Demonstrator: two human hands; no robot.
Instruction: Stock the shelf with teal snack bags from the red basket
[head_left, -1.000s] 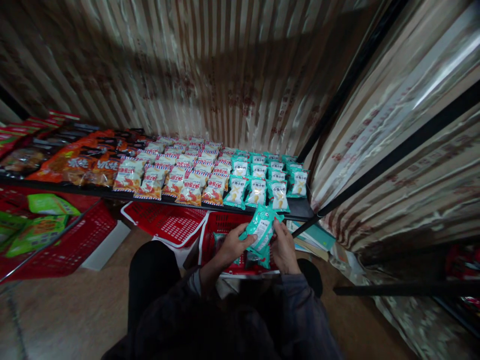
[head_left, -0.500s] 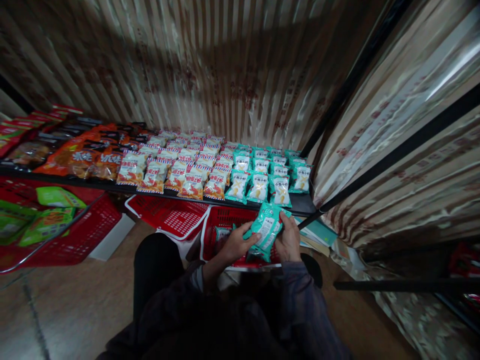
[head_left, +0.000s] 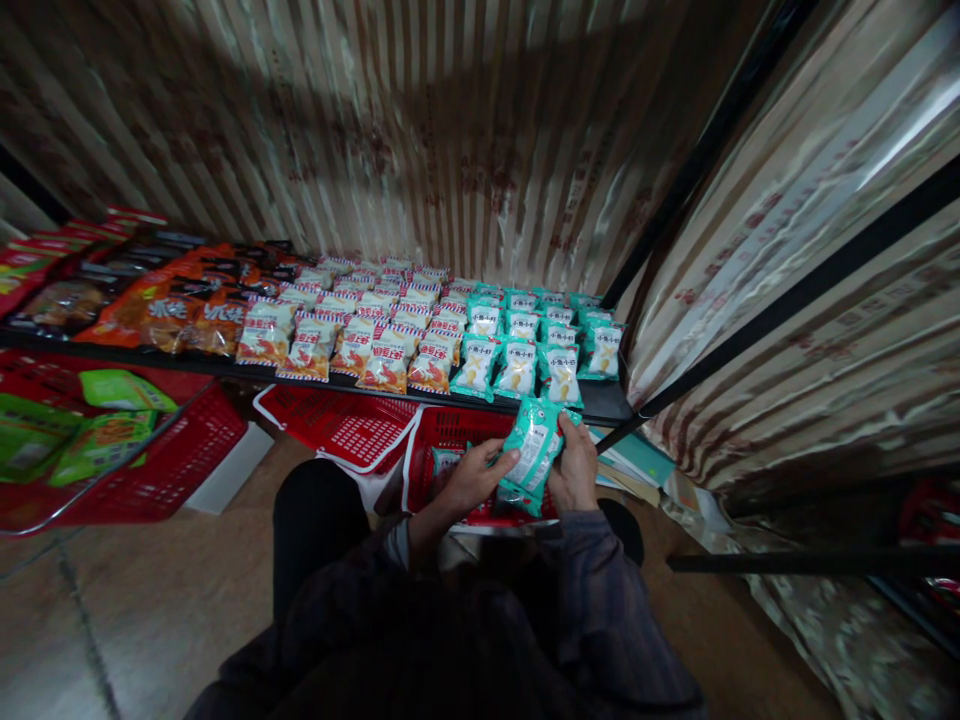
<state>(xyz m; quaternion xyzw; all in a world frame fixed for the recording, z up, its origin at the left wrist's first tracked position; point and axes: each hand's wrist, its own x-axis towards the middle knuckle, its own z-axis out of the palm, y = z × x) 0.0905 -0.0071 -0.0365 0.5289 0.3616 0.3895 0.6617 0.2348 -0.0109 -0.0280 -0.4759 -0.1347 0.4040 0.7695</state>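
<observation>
A teal snack bag (head_left: 531, 455), its printed back label facing up, is held between my two hands above a red basket (head_left: 431, 425). My left hand (head_left: 478, 475) grips the bag's left side with the thumb lying across it. On the other side my right hand (head_left: 576, 465) closes round the right edge. Inside the basket another teal bag (head_left: 445, 460) shows partly, behind my left hand. Just beyond, rows of teal and white snack bags (head_left: 517, 368) stand on the shelf's right end.
Left along the dark shelf (head_left: 615, 402) are white-and-orange shrimp snack bags (head_left: 307, 345) and orange bags (head_left: 169, 318). A second red basket (head_left: 341, 425) and one with green packets (head_left: 105, 440) stand below. A black pole (head_left: 795, 295) slants at right, near flat cartons (head_left: 634, 455).
The view has shifted slightly. Both hands still hold the teal bag, which has tilted a little; the rest stands as before.
</observation>
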